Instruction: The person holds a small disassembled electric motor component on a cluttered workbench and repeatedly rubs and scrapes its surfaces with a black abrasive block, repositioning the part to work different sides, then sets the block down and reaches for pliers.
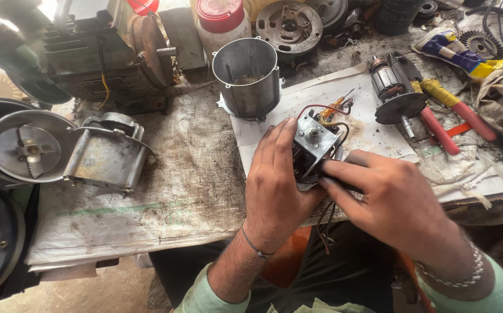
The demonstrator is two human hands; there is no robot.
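Note:
A small metal motor block (314, 141) with red, black and orange wires sits at the front edge of the workbench, over a stained white paper sheet (373, 130). My left hand (276, 185) wraps around the block's left side. My right hand (391, 197) comes in from the right, its fingertips pressed against the lower right of the block. Loose wires hang from the block down over the bench edge between my arms.
A grey metal cylinder housing (247, 78) stands behind the block. A rotor with a disc (393, 93) and red-handled pliers (446, 119) lie to the right. A boxy metal casing (107, 153) and a round fan cover (28, 146) rest at the left, a larger motor (98, 49) behind.

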